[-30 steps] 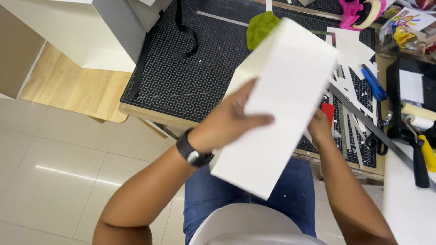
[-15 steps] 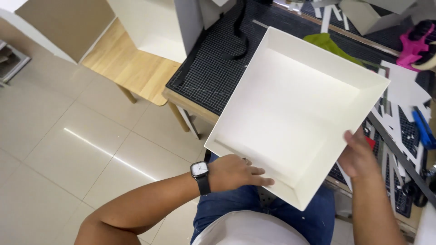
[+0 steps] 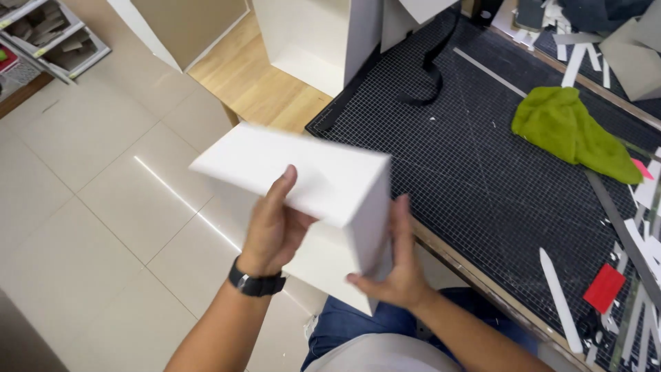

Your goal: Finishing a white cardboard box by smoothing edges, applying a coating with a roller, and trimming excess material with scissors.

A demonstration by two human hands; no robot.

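I hold a white box-shaped tray (image 3: 323, 179) in front of me, over the table's near edge, turned so its closed outer faces show. My left hand (image 3: 274, 224) grips its near side, thumb lying up on the top face; a black watch is on that wrist. My right hand (image 3: 391, 272) cups the lower right corner from below, fingers up along the side wall. The box looks slightly blurred. Its open side is hidden from view.
A black gridded cutting mat (image 3: 496, 158) covers the table. On it lie a green cloth (image 3: 575, 134), a black strap (image 3: 430, 72), a white bone folder (image 3: 559, 300), a red card (image 3: 604, 288) and white paper strips. White boxes (image 3: 313, 34) stand on a wooden surface behind.
The box has been turned over: half a second ago its open inside faced me, now closed faces show. Both hands have shifted their grip, and the view has swung left.
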